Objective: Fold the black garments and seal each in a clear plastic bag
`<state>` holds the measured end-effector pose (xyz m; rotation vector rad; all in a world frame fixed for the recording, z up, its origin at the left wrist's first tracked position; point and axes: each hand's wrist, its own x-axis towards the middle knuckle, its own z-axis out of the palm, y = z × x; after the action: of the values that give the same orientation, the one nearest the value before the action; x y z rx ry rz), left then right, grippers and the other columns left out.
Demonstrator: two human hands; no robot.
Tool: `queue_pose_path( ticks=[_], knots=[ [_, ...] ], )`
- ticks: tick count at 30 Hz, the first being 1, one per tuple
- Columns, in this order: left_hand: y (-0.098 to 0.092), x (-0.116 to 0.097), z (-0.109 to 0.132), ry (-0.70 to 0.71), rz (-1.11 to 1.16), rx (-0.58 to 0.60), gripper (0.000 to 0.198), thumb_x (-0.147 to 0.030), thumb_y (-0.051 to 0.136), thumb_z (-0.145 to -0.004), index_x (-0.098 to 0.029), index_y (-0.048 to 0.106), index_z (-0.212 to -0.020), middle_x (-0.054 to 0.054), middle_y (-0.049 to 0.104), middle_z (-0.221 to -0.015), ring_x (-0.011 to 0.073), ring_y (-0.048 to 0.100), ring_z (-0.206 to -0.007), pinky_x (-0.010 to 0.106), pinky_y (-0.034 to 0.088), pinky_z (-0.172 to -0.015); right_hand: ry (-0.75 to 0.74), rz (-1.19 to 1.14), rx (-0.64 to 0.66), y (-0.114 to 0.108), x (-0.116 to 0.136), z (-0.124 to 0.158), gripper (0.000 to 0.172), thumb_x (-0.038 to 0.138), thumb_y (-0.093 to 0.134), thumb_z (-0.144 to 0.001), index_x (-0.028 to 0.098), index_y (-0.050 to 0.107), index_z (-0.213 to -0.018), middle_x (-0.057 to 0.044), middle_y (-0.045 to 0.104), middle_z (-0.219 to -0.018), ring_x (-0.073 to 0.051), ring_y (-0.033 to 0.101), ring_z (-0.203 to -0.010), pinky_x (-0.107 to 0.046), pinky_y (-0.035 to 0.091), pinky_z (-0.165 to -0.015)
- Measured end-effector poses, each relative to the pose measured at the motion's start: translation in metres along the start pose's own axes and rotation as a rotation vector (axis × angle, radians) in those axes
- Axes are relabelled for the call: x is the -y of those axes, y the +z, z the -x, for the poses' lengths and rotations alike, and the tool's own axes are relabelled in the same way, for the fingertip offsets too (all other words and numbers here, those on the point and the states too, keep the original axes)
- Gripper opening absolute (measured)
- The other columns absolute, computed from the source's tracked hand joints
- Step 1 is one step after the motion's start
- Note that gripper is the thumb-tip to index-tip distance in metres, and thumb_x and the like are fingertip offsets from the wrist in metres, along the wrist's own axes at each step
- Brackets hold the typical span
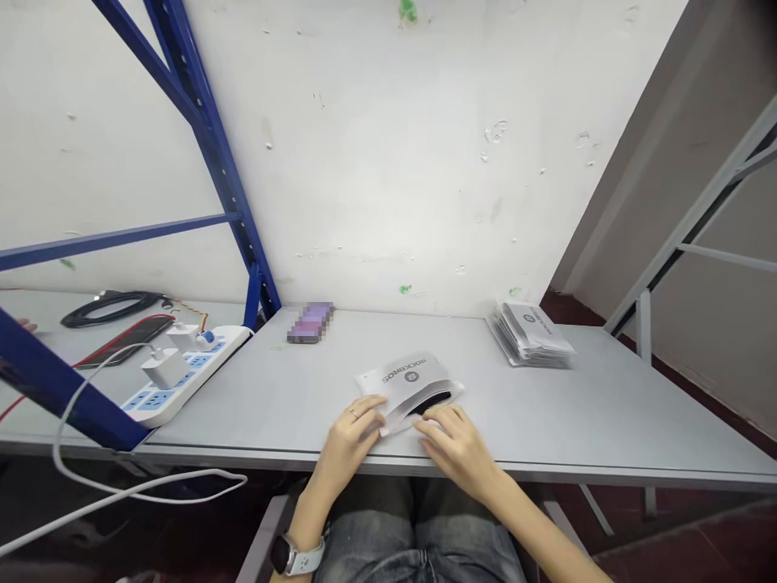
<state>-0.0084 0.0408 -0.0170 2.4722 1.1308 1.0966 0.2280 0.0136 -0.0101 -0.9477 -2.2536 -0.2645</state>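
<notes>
A white, partly see-through packaging bag (401, 380) printed "ROCKBROS" lies on the grey table in front of me, its near side gaping. Something black (435, 400) shows inside the gap; its kind cannot be made out. My left hand (349, 444), wearing a ring, grips the bag's near left corner between thumb and fingers. At the near right of the gap, my right hand (456, 444) has its fingers curled and closed on the bag's edge, partly covering the black thing.
A stack of similar printed bags (527, 334) sits at the back right of the table (607, 405). A purple phone (311, 322) lies at the back left. Further left are a blue metal frame (222, 162), a power strip (197, 374) with chargers, a dark phone (130, 340) and cables.
</notes>
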Motion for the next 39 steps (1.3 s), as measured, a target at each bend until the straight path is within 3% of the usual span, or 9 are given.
queue_pose_path(
  ticks=[3,5,9,12,18,24,33,36,39],
  knots=[
    [0.006,-0.005,0.001,0.111,-0.092,-0.09,0.015,-0.014,0.047,-0.089,-0.021,0.058,-0.082,0.005,0.064,-0.112,0.0207,0.053,-0.114,0.038,0.047,-0.093,-0.099,0.087,-0.066,0.02,0.021,-0.017,0.013,0.015,0.048,-0.092,0.018,0.06,-0.095,-0.004,0.059,-0.081,-0.017,0.053,-0.077,-0.032,0.041,-0.071],
    [0.006,-0.009,0.002,0.131,-0.132,-0.118,0.017,-0.013,0.046,-0.09,-0.02,0.056,-0.079,0.005,0.065,-0.1,0.0203,0.055,-0.108,0.037,0.048,-0.088,-0.12,0.134,-0.074,0.033,0.029,-0.025,0.018,0.014,0.045,-0.093,0.018,0.057,-0.08,-0.001,0.053,-0.071,-0.015,0.048,-0.069,-0.03,0.036,-0.064],
    [-0.002,-0.015,0.002,0.122,-0.222,-0.033,0.021,-0.012,0.046,-0.09,-0.02,0.054,-0.073,0.003,0.062,-0.085,0.0215,0.054,-0.105,0.038,0.045,-0.086,-0.151,0.213,-0.063,0.044,0.028,-0.026,0.028,0.011,0.045,-0.093,0.019,0.048,-0.066,0.001,0.047,-0.065,-0.014,0.043,-0.064,-0.029,0.029,-0.059],
    [-0.01,-0.018,0.001,0.108,-0.263,0.025,0.02,-0.011,0.047,-0.088,-0.02,0.052,-0.071,0.002,0.06,-0.084,0.0228,0.051,-0.108,0.039,0.041,-0.088,-0.163,0.266,-0.08,0.038,0.015,-0.024,0.029,0.011,0.046,-0.091,0.019,0.045,-0.063,0.001,0.045,-0.064,-0.014,0.041,-0.063,-0.03,0.028,-0.06],
    [-0.024,-0.025,0.005,0.083,-0.26,0.01,0.022,-0.009,0.046,-0.088,-0.02,0.048,-0.07,0.001,0.059,-0.081,0.023,0.049,-0.11,0.039,0.037,-0.09,-0.145,0.35,-0.067,0.014,-0.014,-0.016,0.029,0.008,0.047,-0.088,0.019,0.045,-0.061,0.001,0.044,-0.064,-0.014,0.039,-0.063,-0.03,0.029,-0.061],
    [-0.03,-0.009,0.017,0.045,-0.297,-0.021,0.02,-0.014,0.046,-0.089,-0.021,0.049,-0.071,0.001,0.059,-0.081,0.0223,0.049,-0.11,0.037,0.037,-0.089,-0.071,0.384,-0.065,-0.006,-0.033,0.011,0.031,0.006,0.044,-0.088,0.02,0.044,-0.059,0.001,0.043,-0.062,-0.014,0.037,-0.061,-0.03,0.029,-0.06],
    [-0.038,0.005,0.021,0.001,-0.315,-0.041,0.02,-0.017,0.044,-0.089,-0.022,0.053,-0.072,0.002,0.062,-0.086,0.0219,0.053,-0.096,0.037,0.042,-0.081,0.061,0.306,0.047,-0.029,-0.035,0.034,0.028,0.01,0.043,-0.09,0.02,0.05,-0.066,-0.001,0.048,-0.066,-0.016,0.043,-0.063,-0.031,0.034,-0.06],
    [-0.042,-0.001,0.02,-0.036,-0.301,-0.034,0.023,-0.013,0.039,-0.088,-0.024,0.059,-0.089,0.004,0.064,-0.101,0.0229,0.054,-0.102,0.038,0.046,-0.081,0.112,0.142,0.176,-0.047,-0.026,0.023,0.007,0.023,0.053,-0.089,0.021,0.058,-0.086,-0.005,0.059,-0.088,-0.018,0.052,-0.076,-0.032,0.043,-0.066],
    [-0.032,-0.018,0.006,-0.044,-0.261,-0.072,0.032,-0.013,0.036,-0.091,-0.025,0.057,-0.113,0.006,0.061,-0.118,0.0225,0.053,-0.114,0.04,0.046,-0.091,0.205,0.001,0.235,-0.053,-0.018,0.002,0.033,0.038,0.056,-0.088,0.023,0.055,-0.117,-0.009,0.057,-0.121,-0.023,0.053,-0.108,-0.038,0.046,-0.086]
  ],
)
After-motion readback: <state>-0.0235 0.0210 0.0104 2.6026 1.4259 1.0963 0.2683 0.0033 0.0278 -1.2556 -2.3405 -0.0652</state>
